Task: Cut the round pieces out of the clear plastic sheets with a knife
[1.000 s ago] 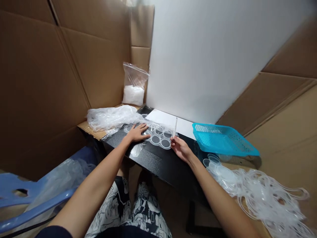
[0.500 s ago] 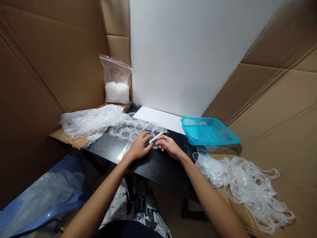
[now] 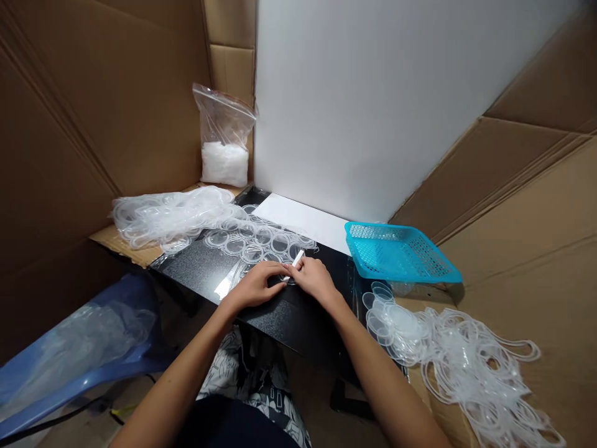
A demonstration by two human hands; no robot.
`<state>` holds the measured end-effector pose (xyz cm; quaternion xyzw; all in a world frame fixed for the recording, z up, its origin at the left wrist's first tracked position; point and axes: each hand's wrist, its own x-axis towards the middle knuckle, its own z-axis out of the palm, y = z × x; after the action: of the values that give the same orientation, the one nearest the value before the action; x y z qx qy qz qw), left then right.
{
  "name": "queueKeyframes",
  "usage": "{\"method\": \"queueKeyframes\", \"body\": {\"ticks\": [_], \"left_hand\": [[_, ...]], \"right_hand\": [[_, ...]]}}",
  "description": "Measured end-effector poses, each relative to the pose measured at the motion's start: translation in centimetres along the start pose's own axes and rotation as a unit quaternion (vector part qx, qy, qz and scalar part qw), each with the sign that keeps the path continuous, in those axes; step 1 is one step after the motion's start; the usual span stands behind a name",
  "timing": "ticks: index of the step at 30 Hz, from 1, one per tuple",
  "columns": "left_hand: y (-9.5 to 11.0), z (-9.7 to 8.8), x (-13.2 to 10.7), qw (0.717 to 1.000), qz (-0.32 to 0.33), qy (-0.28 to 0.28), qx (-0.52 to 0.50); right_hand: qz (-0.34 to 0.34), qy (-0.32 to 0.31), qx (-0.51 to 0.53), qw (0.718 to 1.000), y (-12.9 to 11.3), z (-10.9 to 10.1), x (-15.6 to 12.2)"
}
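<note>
A narrow white stick point(image 3: 299, 257) slants up out of my right hand point(image 3: 316, 280), whose fingers are closed round it. Its lower end shows by the thumb of my left hand point(image 3: 259, 282). My left hand lies low over the near edge of a clear plastic sheet point(image 3: 253, 252) patterned with rows of rings, its fingers stretched toward the right hand and its thumb apart. The fingertips of both hands meet or nearly meet. Part of a ring at the sheet's near right corner is hidden beneath them.
Clear ringed plastic is heaped point(image 3: 172, 214) at the left of the black table point(image 3: 275, 320). Behind stand a zip bag point(image 3: 224, 163) with white contents and a white sheet point(image 3: 298, 219). To the right are a blue basket point(image 3: 403, 274), clear discs point(image 3: 396, 323) and ring-shaped scraps point(image 3: 471, 354). Cardboard walls enclose everything.
My hands have drawn together and lowered onto the sheet's near edge. The white stick has swung steeper, and my right fingers now wrap it more closely. The view has shifted slightly.
</note>
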<state>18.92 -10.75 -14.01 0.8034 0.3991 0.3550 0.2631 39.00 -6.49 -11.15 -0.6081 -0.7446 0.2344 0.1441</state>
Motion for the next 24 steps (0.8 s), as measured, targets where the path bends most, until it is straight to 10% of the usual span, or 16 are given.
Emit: {"method": "queueKeyframes", "body": {"ticks": [15, 19, 21, 24], "left_hand": [[0.2, 0.3, 0.0, 0.999, -0.017, 0.005, 0.042], [0.2, 0.3, 0.1, 0.999, -0.02, 0.005, 0.036], [0.2, 0.3, 0.2, 0.999, -0.021, 0.008, 0.031], [0.4, 0.2, 0.3, 0.999, -0.026, 0.008, 0.021]], "right_hand": [[0.044, -0.029, -0.081, 0.995, -0.1, -1.4, -1.9], [0.037, -0.069, 0.059, 0.995, 1.4, -2.1, -1.4], [0.048, -0.112, 0.243, 0.962, 1.9, -2.7, -1.2], [0.051, -0.146, 0.516, 0.842, 1.8, -3.1, -0.9]]}}
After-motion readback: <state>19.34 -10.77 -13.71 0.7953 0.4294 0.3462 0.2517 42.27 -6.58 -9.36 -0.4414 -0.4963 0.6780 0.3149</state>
